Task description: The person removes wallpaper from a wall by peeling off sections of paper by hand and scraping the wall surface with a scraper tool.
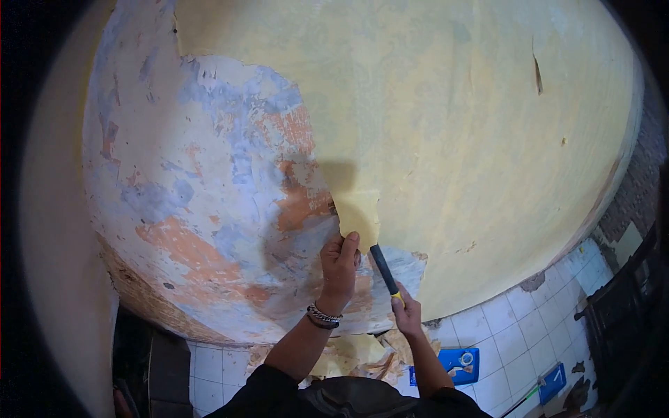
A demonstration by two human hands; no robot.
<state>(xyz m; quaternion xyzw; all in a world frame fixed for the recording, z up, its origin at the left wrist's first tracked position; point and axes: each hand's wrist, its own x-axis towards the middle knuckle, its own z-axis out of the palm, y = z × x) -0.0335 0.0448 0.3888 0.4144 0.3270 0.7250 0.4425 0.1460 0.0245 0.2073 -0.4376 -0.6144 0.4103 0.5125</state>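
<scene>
A loose flap of yellow wallpaper point(359, 212) hangs from the wall in the middle of the view. My left hand point(340, 263) pinches its lower left edge between thumb and fingers, with a bracelet at the wrist. My right hand point(406, 310) is wrapped round the yellow handle of a scraper point(383, 268), whose dark upper end touches the flap's lower right edge. Left of the flap the bared wall point(230, 167) shows white, bluish and orange patches. Yellow wallpaper point(474, 160) covers the wall to the right.
Torn wallpaper scraps point(355, 355) lie on the white tiled floor point(502, 341) below. A blue tray point(463, 364) with a roll of tape is right of them. A blue dustpan point(552, 383) and dark furniture point(624, 306) stand at the lower right.
</scene>
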